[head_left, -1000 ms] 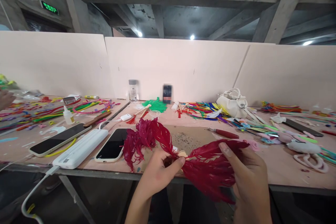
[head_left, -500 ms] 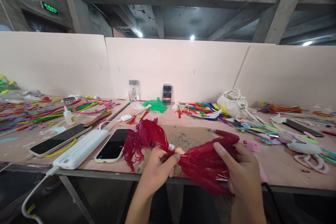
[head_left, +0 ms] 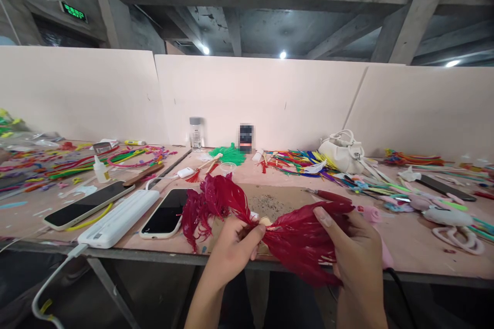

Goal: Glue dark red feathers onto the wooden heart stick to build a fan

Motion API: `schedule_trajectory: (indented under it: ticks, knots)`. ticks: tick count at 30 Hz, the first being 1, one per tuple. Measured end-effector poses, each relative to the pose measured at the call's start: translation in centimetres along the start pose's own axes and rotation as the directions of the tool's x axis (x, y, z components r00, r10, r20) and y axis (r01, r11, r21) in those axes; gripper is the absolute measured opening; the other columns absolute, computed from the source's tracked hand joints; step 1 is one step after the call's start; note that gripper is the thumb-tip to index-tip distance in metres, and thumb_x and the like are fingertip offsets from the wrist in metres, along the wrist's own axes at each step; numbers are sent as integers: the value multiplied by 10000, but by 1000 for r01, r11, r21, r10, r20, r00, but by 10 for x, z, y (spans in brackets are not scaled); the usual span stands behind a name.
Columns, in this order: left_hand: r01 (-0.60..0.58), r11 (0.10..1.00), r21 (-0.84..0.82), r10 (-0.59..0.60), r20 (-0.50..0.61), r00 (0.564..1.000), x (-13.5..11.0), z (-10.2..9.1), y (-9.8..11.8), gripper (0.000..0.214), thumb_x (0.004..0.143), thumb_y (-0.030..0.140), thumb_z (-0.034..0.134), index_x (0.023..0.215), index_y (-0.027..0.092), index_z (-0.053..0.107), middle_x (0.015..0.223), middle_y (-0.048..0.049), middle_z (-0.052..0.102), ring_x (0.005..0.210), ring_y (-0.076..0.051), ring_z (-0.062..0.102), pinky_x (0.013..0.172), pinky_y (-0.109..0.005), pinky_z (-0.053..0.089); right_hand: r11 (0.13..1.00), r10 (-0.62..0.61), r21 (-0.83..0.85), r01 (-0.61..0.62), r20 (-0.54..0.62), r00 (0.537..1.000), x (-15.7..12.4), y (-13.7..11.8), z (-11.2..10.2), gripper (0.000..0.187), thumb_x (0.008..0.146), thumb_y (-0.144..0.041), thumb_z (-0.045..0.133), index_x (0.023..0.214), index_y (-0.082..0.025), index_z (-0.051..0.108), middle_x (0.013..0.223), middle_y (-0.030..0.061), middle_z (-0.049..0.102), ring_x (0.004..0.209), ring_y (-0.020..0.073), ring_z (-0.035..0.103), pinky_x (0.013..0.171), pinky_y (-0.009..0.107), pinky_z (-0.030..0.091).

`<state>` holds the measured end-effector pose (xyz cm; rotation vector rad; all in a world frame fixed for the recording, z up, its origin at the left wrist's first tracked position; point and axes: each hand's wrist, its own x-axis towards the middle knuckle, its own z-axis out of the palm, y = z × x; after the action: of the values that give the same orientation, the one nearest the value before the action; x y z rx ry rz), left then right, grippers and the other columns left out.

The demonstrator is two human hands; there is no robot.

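Observation:
A bunch of dark red feathers (head_left: pixel 293 239) spreads out between my two hands at the front edge of the table. My left hand (head_left: pixel 239 241) pinches the gathered quill ends, where a small pale disc-like piece (head_left: pixel 264 221) shows beside the thumb. My right hand (head_left: pixel 353 247) is closed on the wide feather tips, thumb on top and the other fingers partly hidden behind. More crimson feathers (head_left: pixel 216 198) lie left of my left hand, touching a phone (head_left: pixel 164 216). Beyond the right hand rests a red-handled pointed tool (head_left: pixel 328 196) on a brown board (head_left: pixel 270 193) with dark specks.
A white power bank (head_left: pixel 119 218) with a cable and another phone (head_left: pixel 90 205) lie left. Behind are green feathers (head_left: pixel 229 154), a bottle (head_left: pixel 196 133) and a white handbag (head_left: pixel 341 151). Coloured feathers and craft pieces cover the right side. A pale partition (head_left: pixel 250 92) closes the back.
My right hand has shifted very slightly with the feather tips. The left hand keeps its pinch, and the table things stay put.

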<state>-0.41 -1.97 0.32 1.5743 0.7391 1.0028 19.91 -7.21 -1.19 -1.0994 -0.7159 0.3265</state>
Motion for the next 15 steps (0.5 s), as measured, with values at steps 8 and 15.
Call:
schedule_trajectory:
  ticks: [8, 15]
  knots:
    - [-3, 999, 33, 4, -33, 999, -1, 1, 1, 454, 846, 544, 672, 585, 200, 531, 429, 42, 453, 438, -109, 431, 473, -232, 328, 995, -77, 60, 78, -25, 997, 3, 0, 4, 446, 746, -506, 858, 1076, -214, 787, 941, 70, 784, 774, 229, 705, 632, 305, 544]
    - [19, 999, -47, -27, -170, 985, 2, 0, -5, 527, 853, 593, 659, 541, 194, 512, 396, 48, 422, 385, -73, 309, 413, -226, 208, 954, -100, 283, 96, 0, 995, 5, -1, 7, 396, 792, -494, 815, 1096, -241, 785, 1060, 67, 766, 973, 238, 692, 801, 322, 519]
